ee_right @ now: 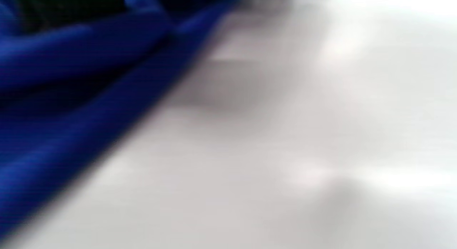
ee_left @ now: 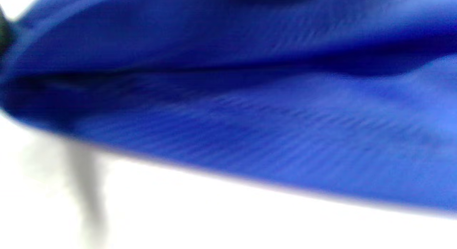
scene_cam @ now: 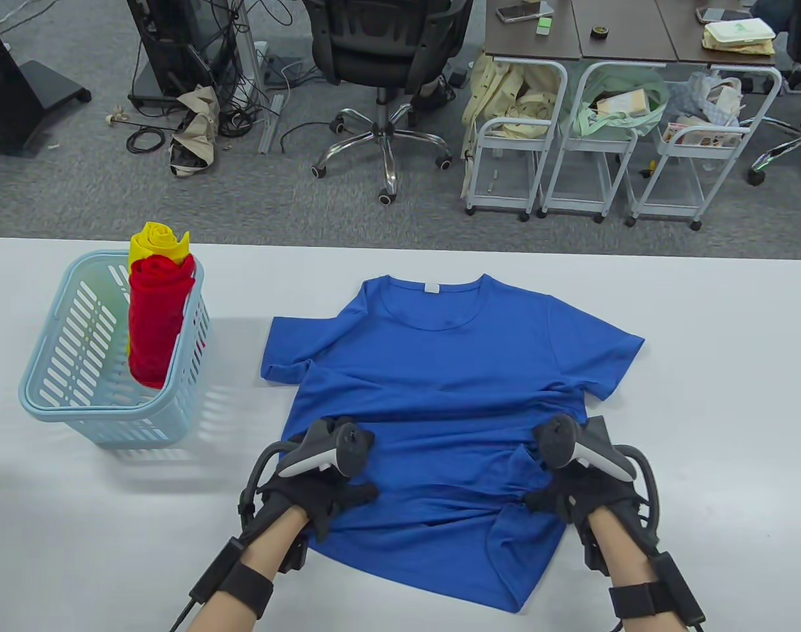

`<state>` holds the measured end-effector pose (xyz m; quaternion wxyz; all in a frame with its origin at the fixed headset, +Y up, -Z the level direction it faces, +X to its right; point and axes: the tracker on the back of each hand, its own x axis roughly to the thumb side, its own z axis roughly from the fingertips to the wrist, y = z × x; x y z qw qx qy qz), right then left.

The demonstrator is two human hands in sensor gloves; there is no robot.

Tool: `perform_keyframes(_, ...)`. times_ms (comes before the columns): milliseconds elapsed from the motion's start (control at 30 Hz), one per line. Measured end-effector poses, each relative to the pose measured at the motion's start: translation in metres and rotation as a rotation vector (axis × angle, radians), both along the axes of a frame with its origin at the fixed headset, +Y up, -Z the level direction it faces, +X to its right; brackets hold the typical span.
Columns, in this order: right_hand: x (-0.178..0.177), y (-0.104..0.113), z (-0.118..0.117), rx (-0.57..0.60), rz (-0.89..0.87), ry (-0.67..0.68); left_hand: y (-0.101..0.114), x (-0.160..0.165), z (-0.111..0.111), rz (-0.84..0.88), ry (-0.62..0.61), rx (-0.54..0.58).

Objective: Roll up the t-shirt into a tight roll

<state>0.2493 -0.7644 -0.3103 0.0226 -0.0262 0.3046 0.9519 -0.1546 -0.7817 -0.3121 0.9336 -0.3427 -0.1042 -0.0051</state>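
While a pale blue basket (scene_cam: 58, 395) stands at the far left of the white surface (scene_cam: 703, 395) with a red roll (scene_cam: 155, 322) and a yellow roll (scene_cam: 156, 242) upright inside it, plainly the place for finished rolls, the blue t-shirt (scene_cam: 439, 355) lies flat in the middle, collar to the far side and hem to the near side. Its lower body is bunched into a cross-wise ridge between the two hands. The left hand (scene_cam: 318, 490) sits on the shirt's left edge, fingers curled into the cloth, its grip apparently pinching the fabric. The right hand (scene_cam: 561, 497) mirrors it at the right edge, fingers tucked into a lifted fold. Holding both sides at once likely keeps the fold straight and even. Both wrist views are blurred, showing only blue cloth against white. Bare surface lies between basket and left sleeve, wide room stretches right of the right sleeve, and the far edge lies well beyond the collar, so rolling away looks unobstructed.
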Motion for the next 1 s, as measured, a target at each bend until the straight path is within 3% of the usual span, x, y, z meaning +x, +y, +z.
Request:
perform_keyframes(133,0.048,0.005,0.003,-0.019,0.108,-0.186,0.003,-0.003,0.005,0.019,0.014,0.011)
perform_keyframes(233,0.060,0.022,0.012,0.065,0.202,-0.262,0.017,0.009,0.009,-0.021,-0.031,0.045)
perform_keyframes(333,0.043,0.037,0.015,0.156,0.050,-0.166,0.027,0.018,0.012,-0.017,-0.084,0.104)
perform_keyframes(367,0.028,0.040,0.014,0.190,-0.083,-0.114,0.028,0.020,0.012,-0.023,-0.089,0.122)
perform_keyframes(400,0.013,0.038,0.013,0.195,-0.189,-0.054,0.029,0.019,0.011,-0.038,-0.094,0.145)
perform_keyframes(467,-0.014,0.030,0.015,0.140,-0.240,0.047,0.024,0.011,0.007,-0.060,-0.066,0.141)
perform_keyframes(500,-0.022,0.025,0.015,0.116,-0.221,0.077,0.021,0.005,0.005,-0.053,-0.043,0.120)
perform_keyframes(600,-0.049,-0.003,0.018,-0.030,0.065,0.229,0.018,-0.011,0.000,0.009,0.023,0.096)
perform_keyframes(633,-0.049,-0.001,0.019,-0.041,0.109,0.252,0.018,-0.017,-0.002,-0.004,0.037,0.093)
perform_keyframes(667,-0.050,-0.004,0.019,-0.069,0.017,0.274,0.018,-0.021,-0.004,0.003,0.047,0.091)
perform_keyframes(733,-0.047,-0.004,0.021,-0.094,-0.034,0.278,0.021,-0.031,-0.007,0.083,0.084,0.092)
perform_keyframes(833,-0.035,-0.006,0.017,-0.086,-0.109,0.165,0.034,-0.042,-0.008,0.182,0.143,0.141)
perform_keyframes(933,-0.028,-0.009,0.006,0.003,-0.034,0.077,0.045,-0.039,-0.005,0.132,0.068,0.218)
perform_keyframes(1000,-0.022,-0.008,-0.003,0.018,0.005,0.065,0.041,-0.030,-0.002,0.149,0.017,0.196)
